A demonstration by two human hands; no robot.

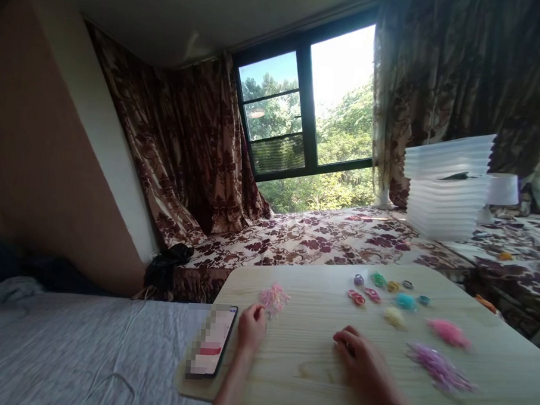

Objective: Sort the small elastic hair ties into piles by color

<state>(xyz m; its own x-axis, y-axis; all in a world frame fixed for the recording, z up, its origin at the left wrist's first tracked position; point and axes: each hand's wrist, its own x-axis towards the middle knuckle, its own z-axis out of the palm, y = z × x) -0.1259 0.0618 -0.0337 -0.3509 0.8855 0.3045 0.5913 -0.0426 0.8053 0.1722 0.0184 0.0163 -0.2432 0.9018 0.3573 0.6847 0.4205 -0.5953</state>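
My left hand (252,328) is over the left part of the light wooden table (309,323), its fingertips pinched together. Right beside those fingertips lies a loose tuft of shiny pink shredded strands (274,299); whether the fingers touch it I cannot tell. My right hand (357,352) is near the table's middle with its fingers curled and the thumb against them. Anything inside either pinch is hidden or too small to name. Farther right lie a purple bundle of shiny strands (440,368), a pink bundle (450,333) and a pale yellow tuft (394,317).
A phone (212,341) lies at the table's left edge. Several coloured bands, among them a green one (378,279) and a red one (356,297), lie at the back right with a turquoise tuft (406,301). Beyond stands a white pleated lamp (447,198) before a window.
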